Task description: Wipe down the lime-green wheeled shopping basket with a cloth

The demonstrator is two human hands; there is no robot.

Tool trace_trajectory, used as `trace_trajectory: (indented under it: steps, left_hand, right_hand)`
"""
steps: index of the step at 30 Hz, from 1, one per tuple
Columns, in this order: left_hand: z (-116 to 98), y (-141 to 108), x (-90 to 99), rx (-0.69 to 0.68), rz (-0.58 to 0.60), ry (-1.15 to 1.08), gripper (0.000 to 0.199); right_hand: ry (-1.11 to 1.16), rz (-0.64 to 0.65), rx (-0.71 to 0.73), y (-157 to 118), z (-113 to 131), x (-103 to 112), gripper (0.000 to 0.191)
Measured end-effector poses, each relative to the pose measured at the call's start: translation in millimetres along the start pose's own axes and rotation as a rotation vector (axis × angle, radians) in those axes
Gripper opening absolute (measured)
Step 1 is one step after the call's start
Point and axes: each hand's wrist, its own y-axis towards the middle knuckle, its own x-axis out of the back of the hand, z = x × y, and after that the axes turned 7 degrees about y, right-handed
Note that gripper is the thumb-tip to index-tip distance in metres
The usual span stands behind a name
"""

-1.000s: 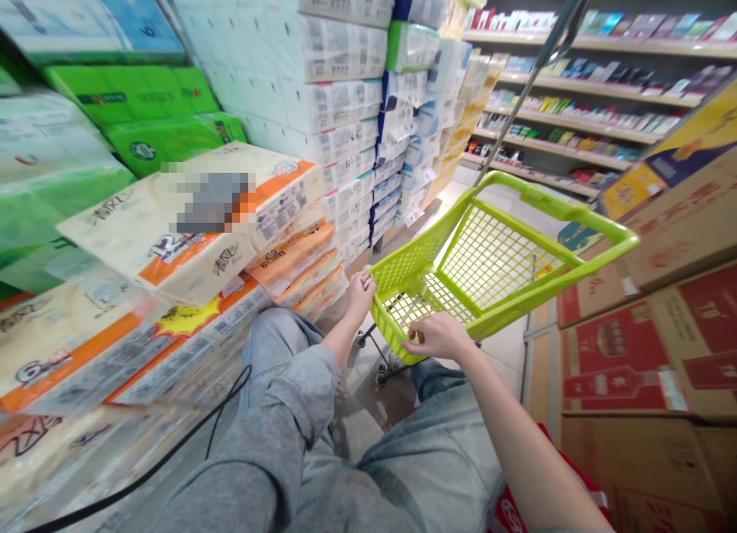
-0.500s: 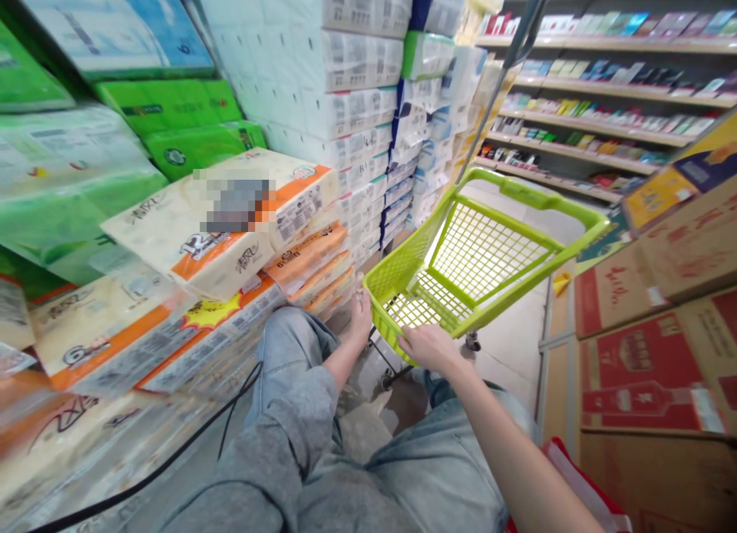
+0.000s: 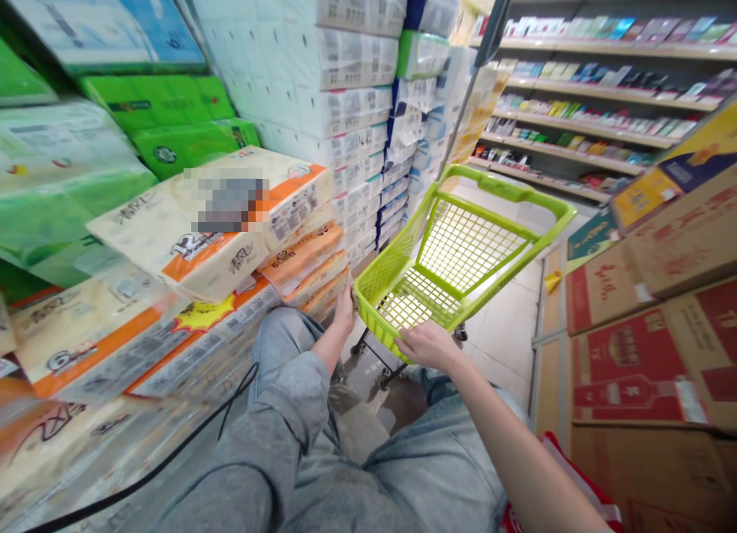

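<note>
A lime-green shopping cart basket [image 3: 466, 245] stands in front of my knees, its mesh inside bare. My right hand [image 3: 427, 344] is closed over the basket's near rim, at the right part of that end. At the near left corner, my left hand [image 3: 345, 310] is against the rim; its fingers are small and partly hidden, so their hold is unclear. The cart's metal legs and wheels show below the basket, above the tiled floor.
Stacked tissue packs [image 3: 247, 210] fill the left side, with a blurred-out object on top. Printed cartons [image 3: 639, 364] line the right. Shelves of small boxes [image 3: 599, 110] stand behind. A black cable [image 3: 173, 448] crosses at lower left.
The cart has shifted a little to the left in view, and both hands have moved left with it. The surroundings have also slid slightly left.
</note>
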Motion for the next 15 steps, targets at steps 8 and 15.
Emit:
trace_trajectory:
  steps: [8,15]
  left_hand:
    - [-16.2,16.3,-3.2,0.033,0.258,-0.097,0.048]
    - [20.4,-14.0,3.1,0.013,0.249,0.001,0.047]
  right_hand:
    - [0.016,-0.013,0.018,-11.2,-8.6,-4.1,0.045]
    - [0.019,0.019,-0.057,-14.0,-14.4,-4.8,0.048]
